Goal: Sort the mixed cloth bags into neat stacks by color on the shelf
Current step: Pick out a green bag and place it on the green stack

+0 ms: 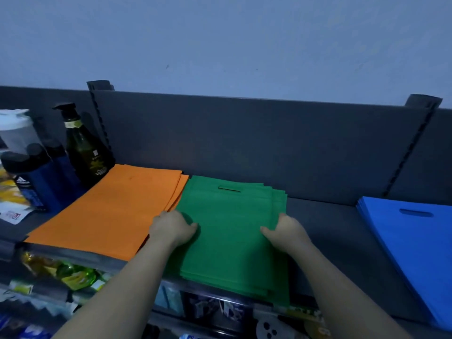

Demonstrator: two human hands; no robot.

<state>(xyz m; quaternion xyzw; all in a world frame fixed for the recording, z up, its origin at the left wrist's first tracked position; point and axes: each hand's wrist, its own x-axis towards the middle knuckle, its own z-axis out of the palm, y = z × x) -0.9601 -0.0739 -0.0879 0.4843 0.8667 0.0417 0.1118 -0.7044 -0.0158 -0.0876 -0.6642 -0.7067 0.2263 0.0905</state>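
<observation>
A stack of green cloth bags [230,216] lies in the middle of the dark grey shelf [327,231], its front end hanging over the shelf edge. My left hand [172,227] grips the stack's left side, fingers curled over it. On the right side, my right hand [285,230] holds the same stack. An orange stack [107,211] lies flat just left of the green one, touching it. A blue stack [411,243] sits apart at the far right, partly cut off by the frame.
Dark pump bottle [85,152] and blue bottles [31,182] stand at the shelf's left end behind the orange stack. A grey back panel [244,143] rises behind the bags. Bare shelf lies between green and blue. Lower shelves hold packaged goods [73,275].
</observation>
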